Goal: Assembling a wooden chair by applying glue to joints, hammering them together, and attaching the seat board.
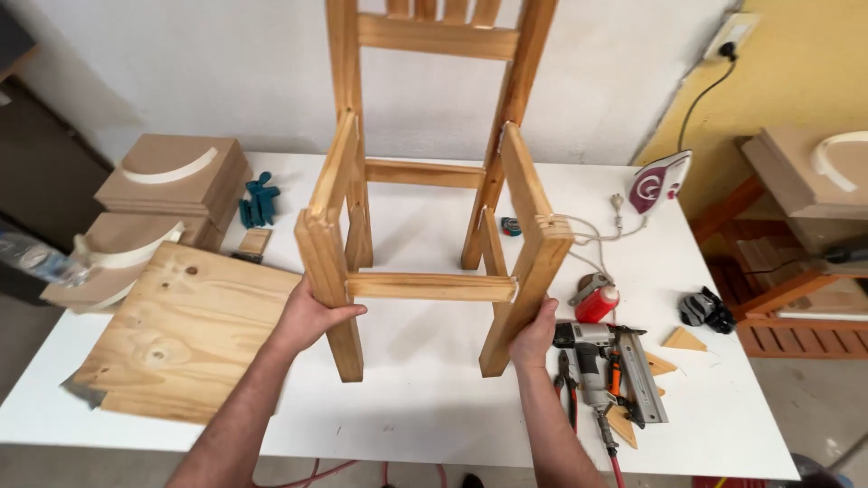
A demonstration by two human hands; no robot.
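Wooden chair frame (425, 181) upright, mid white table (425, 398). L hand (312, 316) clamped on near-left front leg, fingers wrapped just under front rail. R hand (533, 334) gripping near-right front leg low down. Plywood panel (185, 330) flat at near left, close to L wrist. Nail gun (601, 361) just right of R hand; red can (597, 303) behind it. Clothes iron (660, 181) far right.

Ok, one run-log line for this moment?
left hand: gripping chair frame front leg | right hand: gripping other front leg | frame: upright on table | nail gun: beside right hand
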